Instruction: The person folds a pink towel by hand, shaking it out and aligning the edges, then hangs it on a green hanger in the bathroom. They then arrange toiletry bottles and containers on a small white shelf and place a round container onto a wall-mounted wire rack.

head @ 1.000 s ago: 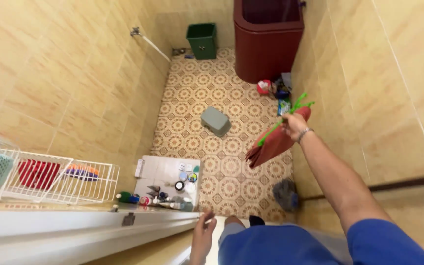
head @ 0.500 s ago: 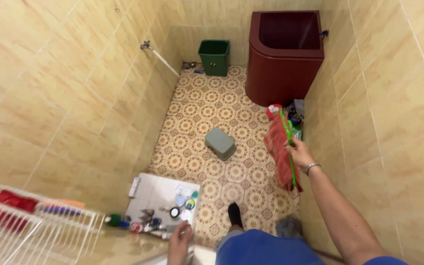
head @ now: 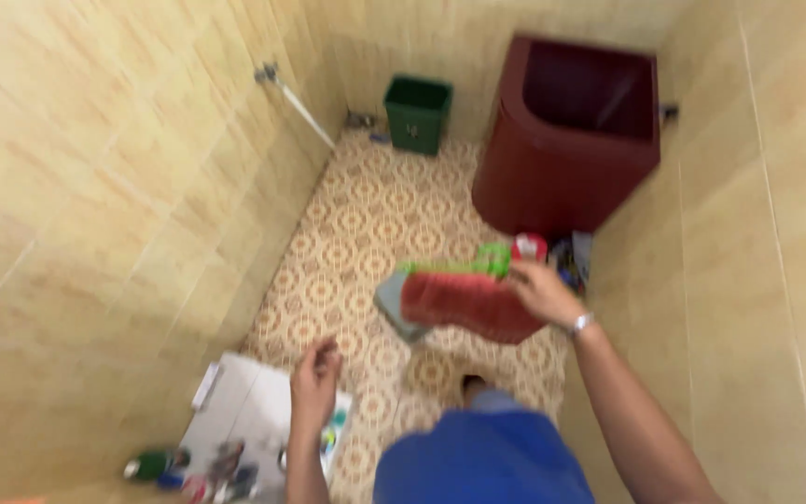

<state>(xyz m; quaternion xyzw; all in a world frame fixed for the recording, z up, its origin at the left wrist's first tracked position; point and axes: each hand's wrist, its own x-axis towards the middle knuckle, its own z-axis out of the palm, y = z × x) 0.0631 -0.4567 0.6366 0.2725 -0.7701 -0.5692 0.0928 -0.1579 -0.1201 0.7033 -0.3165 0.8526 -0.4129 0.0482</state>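
Here, blur hides the small items on the white tray [head: 235, 411], cut off below. My right hand [head: 541, 291], arm outstretched, grips a red brush with green handle [head: 464, 303] mid-air, above the patterned floor [head: 366, 224]. My left hand [head: 315, 381] hangs loosely curled, empty, over the tray.

The large tub [head: 576, 131] stands in the far right corner against the right wall, with the small bin [head: 416, 112] to its left along the far wall. Near the tub's base, the right hand [head: 541, 291] holds a brush [head: 464, 301] above the floor. The left hand [head: 315, 378] hangs nearer, over a flat board [head: 235, 411] lying by the left wall, with bottles [head: 156, 464] at its near edge.
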